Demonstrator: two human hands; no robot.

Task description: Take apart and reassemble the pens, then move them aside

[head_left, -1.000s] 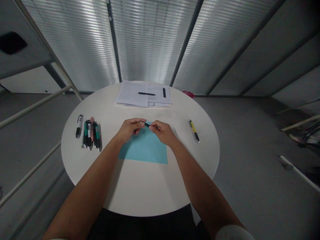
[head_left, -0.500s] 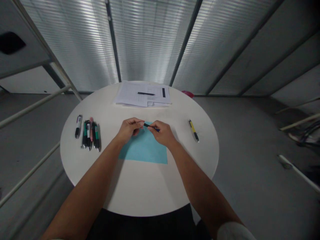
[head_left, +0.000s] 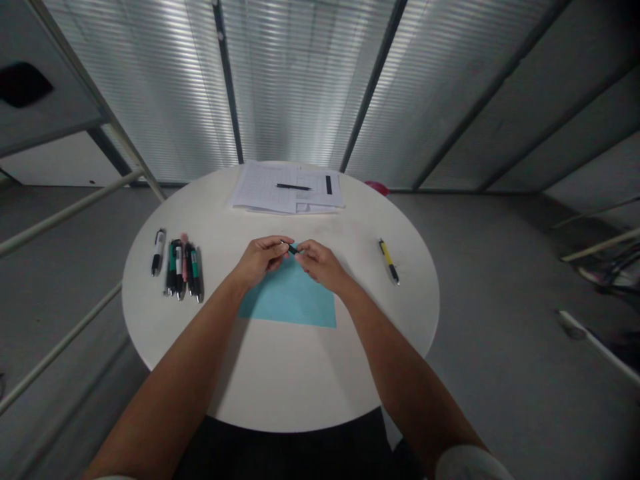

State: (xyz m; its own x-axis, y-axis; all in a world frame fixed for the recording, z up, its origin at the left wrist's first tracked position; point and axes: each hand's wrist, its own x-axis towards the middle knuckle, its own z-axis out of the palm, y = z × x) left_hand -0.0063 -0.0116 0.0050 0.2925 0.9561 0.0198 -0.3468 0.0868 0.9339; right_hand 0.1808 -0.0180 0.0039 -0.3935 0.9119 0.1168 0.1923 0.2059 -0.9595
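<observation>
Over the far part of a light blue sheet (head_left: pixel 293 297), my two hands meet around a dark pen (head_left: pixel 292 249). Thumb and fingers of my left hand (head_left: pixel 265 257) pinch its left end. My right hand (head_left: pixel 320 262) has its fingertips closed on the other end. Only a short dark stretch of the pen shows between them; fingers cover the rest. The sheet lies flat on the white round table (head_left: pixel 280 380).
Several pens (head_left: pixel 183 270) lie grouped at the left, with a white and black pen (head_left: pixel 159 252) beside them. A yellow and black pen (head_left: pixel 389 261) lies at the right. Stacked papers (head_left: pixel 265 190) at the back carry a black pen (head_left: pixel 294 187).
The dark pen's end that stuck out beneath my right hand no longer shows. My right fingers have shifted slightly on it; my left hand has barely moved.
</observation>
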